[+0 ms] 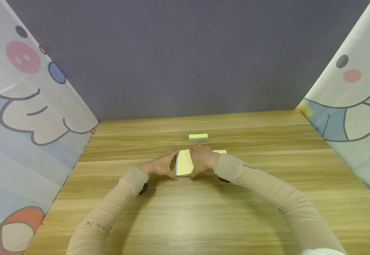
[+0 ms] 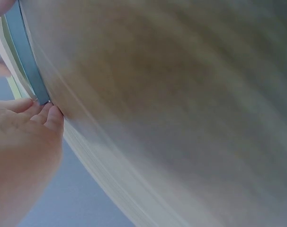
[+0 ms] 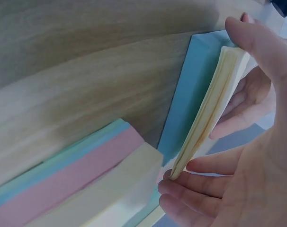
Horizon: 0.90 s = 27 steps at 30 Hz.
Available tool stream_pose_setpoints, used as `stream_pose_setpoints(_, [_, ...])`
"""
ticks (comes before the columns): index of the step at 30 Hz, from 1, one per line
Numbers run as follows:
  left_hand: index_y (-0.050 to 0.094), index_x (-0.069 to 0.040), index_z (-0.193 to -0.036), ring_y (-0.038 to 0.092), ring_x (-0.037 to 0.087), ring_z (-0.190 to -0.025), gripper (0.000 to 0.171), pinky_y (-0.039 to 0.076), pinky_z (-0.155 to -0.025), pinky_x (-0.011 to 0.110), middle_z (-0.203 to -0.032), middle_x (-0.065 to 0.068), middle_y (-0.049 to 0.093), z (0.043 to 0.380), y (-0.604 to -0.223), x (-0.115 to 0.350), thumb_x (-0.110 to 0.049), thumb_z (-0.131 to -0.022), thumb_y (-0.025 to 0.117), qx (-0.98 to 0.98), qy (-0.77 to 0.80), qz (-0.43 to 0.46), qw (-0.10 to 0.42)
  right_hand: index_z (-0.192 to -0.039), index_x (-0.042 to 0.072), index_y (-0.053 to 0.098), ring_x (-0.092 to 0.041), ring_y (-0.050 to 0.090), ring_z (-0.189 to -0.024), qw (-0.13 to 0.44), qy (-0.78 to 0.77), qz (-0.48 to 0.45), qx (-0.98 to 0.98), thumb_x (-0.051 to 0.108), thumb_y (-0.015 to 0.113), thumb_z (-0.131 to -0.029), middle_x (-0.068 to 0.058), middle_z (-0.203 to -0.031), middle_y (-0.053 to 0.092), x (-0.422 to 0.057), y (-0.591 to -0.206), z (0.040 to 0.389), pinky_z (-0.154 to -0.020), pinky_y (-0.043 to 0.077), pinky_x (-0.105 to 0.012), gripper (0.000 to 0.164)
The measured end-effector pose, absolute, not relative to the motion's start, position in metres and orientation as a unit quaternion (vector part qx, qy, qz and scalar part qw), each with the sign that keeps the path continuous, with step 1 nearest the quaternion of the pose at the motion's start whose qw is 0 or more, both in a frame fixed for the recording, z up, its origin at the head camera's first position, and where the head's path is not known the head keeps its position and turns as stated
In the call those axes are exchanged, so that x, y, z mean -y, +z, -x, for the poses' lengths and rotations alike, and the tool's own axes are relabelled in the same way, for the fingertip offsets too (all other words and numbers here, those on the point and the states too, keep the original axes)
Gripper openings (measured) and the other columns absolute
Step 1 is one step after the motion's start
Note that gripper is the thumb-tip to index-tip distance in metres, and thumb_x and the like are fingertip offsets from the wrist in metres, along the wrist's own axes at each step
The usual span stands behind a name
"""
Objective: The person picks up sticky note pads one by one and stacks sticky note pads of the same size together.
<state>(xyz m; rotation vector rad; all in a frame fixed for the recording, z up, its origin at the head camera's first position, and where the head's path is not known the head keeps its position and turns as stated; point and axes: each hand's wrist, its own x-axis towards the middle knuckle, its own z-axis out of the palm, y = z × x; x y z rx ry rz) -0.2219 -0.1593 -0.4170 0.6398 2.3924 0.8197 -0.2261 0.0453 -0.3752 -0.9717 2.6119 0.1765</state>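
Observation:
In the head view a pale yellow sticky note pad lies between the hands, over a blue pad. My right hand grips the yellow pad by two opposite edges, thumb at one end and fingertips at the other. Seen from the right wrist, the yellow pad is slightly bowed and lies on the blue one. The left hand spans the left side, thumb and fingers at the corners. From the left wrist, its fingers touch one end of the blue pad.
A multicoloured stack of paper pads, pale on top with pink, blue and green layers, sits beside the right hand. Farther back lies a small yellow-topped stack. A dark panel stands behind the wooden table; printed cloth flanks it.

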Motion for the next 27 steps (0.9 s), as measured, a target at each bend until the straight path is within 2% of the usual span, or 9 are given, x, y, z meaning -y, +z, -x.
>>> stream_pose_setpoints(12, [0.000,-0.003,-0.146,0.001,0.037,-0.140,0.115,0.012,-0.110,0.057,-0.153,0.016,-0.005,0.2250,-0.4178,0.1594,-0.028,-0.066,0.079,-0.891,0.290,-0.241,0.254,-0.140,-0.005,0.025,-0.028,0.030,-0.131,0.178,0.071,0.337,-0.922,0.064,0.067,-0.064,-0.016,-0.141,0.034,-0.0435,-0.3797,0.2306,-0.110,0.027,-0.037,0.111])
stream_pose_setpoints(27, [0.000,-0.003,-0.146,0.001,0.036,-0.140,0.116,0.013,-0.110,0.056,-0.154,0.015,-0.005,0.2230,-0.4170,0.1585,-0.028,-0.066,0.080,-0.895,0.284,-0.232,0.255,-0.142,-0.002,0.024,-0.029,0.029,-0.131,0.184,0.051,0.336,-0.922,0.063,0.069,-0.062,-0.016,-0.141,0.033,-0.0434,-0.3848,0.2320,-0.109,0.029,-0.041,0.112])
